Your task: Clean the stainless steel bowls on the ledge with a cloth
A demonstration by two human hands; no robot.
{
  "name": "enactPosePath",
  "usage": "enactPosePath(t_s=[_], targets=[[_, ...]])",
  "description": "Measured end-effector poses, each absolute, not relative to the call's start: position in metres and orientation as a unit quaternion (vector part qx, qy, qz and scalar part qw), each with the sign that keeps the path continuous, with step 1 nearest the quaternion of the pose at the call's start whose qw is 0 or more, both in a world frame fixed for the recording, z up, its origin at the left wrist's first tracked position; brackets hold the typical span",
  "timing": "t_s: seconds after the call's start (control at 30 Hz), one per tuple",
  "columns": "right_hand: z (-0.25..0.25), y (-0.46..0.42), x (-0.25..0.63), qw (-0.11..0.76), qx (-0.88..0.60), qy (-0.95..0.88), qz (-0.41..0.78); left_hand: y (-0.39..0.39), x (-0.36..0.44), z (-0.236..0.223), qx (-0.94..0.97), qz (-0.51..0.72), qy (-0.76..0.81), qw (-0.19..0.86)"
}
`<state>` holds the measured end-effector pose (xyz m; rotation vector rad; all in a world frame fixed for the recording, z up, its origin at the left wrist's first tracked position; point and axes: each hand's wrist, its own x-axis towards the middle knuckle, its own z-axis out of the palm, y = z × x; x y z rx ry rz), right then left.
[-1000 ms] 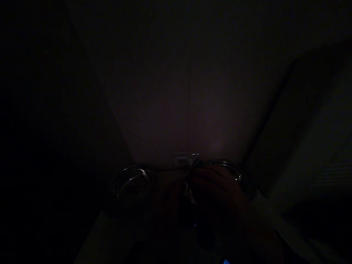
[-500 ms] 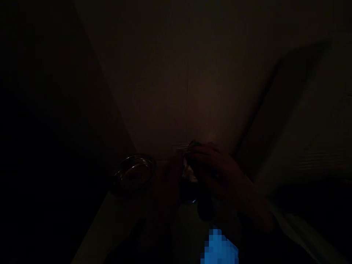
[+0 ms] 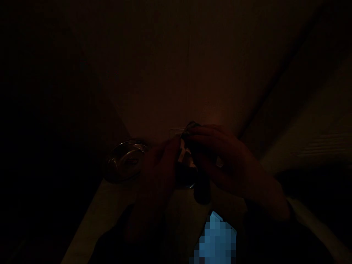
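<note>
The scene is very dark. My left hand point(image 3: 158, 167) and my right hand point(image 3: 228, 161) come together over a table, fingers curled toward each other. Between them is a dark, rounded thing with a glinting lower rim point(image 3: 189, 186) and pale reflective patches; its kind does not show. The right fingers close over a dark piece point(image 3: 192, 126) at its top, too dim to name. Beneath my right palm stands a dark cylinder-like shape point(image 3: 202, 190). Close by my left hand is a shiny, round, bowl-like vessel point(image 3: 114, 163), partly covered by that hand.
A phone with a lit, blurred-out blue screen point(image 3: 218, 238) lies on the pale table point(image 3: 82, 223) in front. A wall point(image 3: 165, 84) rises behind, with a faint rectangular plate point(image 3: 176, 131) low on it. A slanted pale surface point(image 3: 316, 135) is at the right.
Hands, vessel and table edge sit higher in view, and more of the phone shows. My left hand has come over the right side of the vessel. Both hands stay around the dark thing.
</note>
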<state>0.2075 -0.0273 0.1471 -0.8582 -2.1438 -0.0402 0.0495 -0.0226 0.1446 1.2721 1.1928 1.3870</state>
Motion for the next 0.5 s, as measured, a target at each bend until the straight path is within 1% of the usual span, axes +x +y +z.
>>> enactPosePath(t_s=[0.1,0.23,0.33,0.5], targets=[[0.1452,-0.0261,0.2103,0.397,-0.348,-0.849,-0.019,-0.0235,0.0501,0.147,0.505,0.53,0.481,0.482],[0.1431,-0.0245,0.2134,0.414,-0.356,-0.838,-0.011,-0.025,0.0537,0.1503,0.464,0.502,0.489,0.542],[0.1437,-0.027,0.2112,0.404,-0.354,-0.843,-0.028,-0.0251,0.0556,0.1512,0.433,0.497,0.521,0.542],[0.1429,-0.0292,0.2076,0.373,-0.325,-0.866,-0.068,-0.0226,0.0543,0.1472,0.413,0.528,0.563,0.483]])
